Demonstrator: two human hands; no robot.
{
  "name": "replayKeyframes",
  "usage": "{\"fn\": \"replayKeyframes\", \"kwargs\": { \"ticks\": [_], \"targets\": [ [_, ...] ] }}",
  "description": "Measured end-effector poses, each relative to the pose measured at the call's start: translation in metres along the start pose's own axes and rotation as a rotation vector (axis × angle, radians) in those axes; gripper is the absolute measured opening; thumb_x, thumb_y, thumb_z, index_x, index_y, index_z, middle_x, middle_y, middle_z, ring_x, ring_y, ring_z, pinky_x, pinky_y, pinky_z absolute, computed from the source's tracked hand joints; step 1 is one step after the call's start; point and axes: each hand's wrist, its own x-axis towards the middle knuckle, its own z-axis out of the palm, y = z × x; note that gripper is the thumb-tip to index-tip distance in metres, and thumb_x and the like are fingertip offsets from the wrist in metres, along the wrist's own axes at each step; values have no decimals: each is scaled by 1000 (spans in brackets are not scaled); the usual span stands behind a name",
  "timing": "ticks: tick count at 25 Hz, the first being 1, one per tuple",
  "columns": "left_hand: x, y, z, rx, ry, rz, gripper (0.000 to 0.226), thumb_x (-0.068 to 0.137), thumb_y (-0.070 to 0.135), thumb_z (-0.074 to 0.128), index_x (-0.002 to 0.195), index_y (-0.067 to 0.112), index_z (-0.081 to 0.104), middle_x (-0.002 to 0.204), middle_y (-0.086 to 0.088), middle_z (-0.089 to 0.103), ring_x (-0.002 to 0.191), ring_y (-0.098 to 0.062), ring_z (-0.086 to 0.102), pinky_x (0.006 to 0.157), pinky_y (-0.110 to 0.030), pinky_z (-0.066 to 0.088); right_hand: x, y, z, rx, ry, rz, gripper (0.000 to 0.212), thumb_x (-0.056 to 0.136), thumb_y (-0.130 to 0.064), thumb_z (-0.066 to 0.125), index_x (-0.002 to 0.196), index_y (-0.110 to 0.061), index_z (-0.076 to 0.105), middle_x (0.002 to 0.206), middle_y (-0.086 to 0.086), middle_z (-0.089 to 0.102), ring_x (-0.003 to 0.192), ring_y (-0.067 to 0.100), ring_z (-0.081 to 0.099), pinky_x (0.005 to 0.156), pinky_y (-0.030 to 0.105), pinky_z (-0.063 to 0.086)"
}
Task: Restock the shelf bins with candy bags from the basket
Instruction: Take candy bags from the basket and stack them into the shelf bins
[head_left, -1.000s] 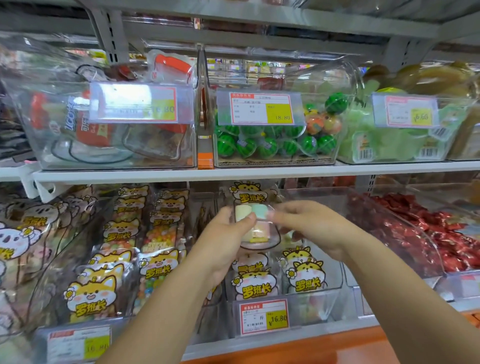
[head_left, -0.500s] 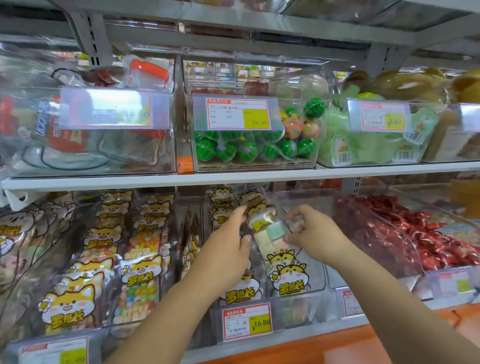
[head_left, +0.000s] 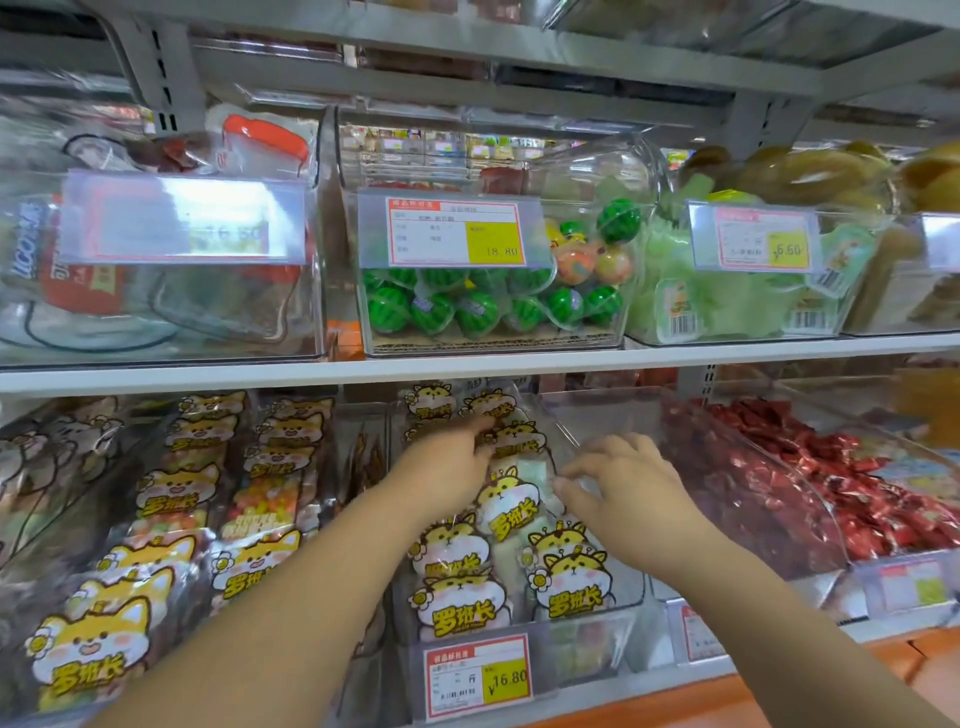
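Leaning candy bag (head_left: 509, 512) stands lengthwise upright in bin (head_left: 592, 644).

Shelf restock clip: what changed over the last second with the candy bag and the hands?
The clear candy bag with the yellow cartoon label went from held up in both hands down into the clear plastic bin, tilted among other bags. The left hand let go and reaches further back; the right hand stays at its edge, grip unclear. Yellow price tag and red candies unchanged.
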Motion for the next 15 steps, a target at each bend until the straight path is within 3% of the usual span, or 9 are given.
{"fn": "replayKeyframes", "kwargs": {
  "ticks": [3, 6, 9, 12, 15],
  "targets": [
    [32, -5, 5, 62, -39, -94, 39, 103, 30, 39, 142, 27, 45, 135, -8, 57, 110, -27, 60, 92, -34, 50, 4, -9, 5, 149, -42, 102, 44, 82, -69, 53, 111, -39, 67, 156, 1, 23, 143, 24, 10, 113, 41, 21],
    [48, -10, 6, 28, -16, -150, 45, 92, 41, 59, 136, 33, 51, 133, -2, 58, 110, -23, 60, 94, -34, 50, 13, -16, 9, 286, -84, 173, 30, 76, -65, 66, 90, -39, 69, 158, 1, 19, 144, 25, 7, 114, 45, 21],
    [51, -14, 0, -142, 37, -160, 33, 88, 29, 69, 121, 29, 66, 123, 3, 65, 94, -12, 60, 79, -22, 44, 20, -8, 10, 426, -52, 240, 26, 75, -56, 74, 69, -32, 65, 155, -2, 25, 142, 23, 14, 111, 47, 30],
    [52, -18, 1, -235, 194, -170, 15, 89, 22, 69, 103, 24, 74, 113, 3, 70, 90, -13, 62, 75, -22, 44, 24, 0, 13, 388, -47, 273, 31, 77, -58, 70, 66, -33, 57, 150, -1, 34, 139, 24, 22, 109, 46, 33],
    [47, -13, 3, -215, 220, -177, 21, 89, 21, 68, 110, 22, 71, 113, 1, 70, 90, -12, 59, 76, -22, 44, 25, 0, 18, 375, -47, 288, 31, 79, -58, 67, 68, -33, 53, 131, 2, 47, 129, 28, 35, 104, 42, 38]
  ]
}}
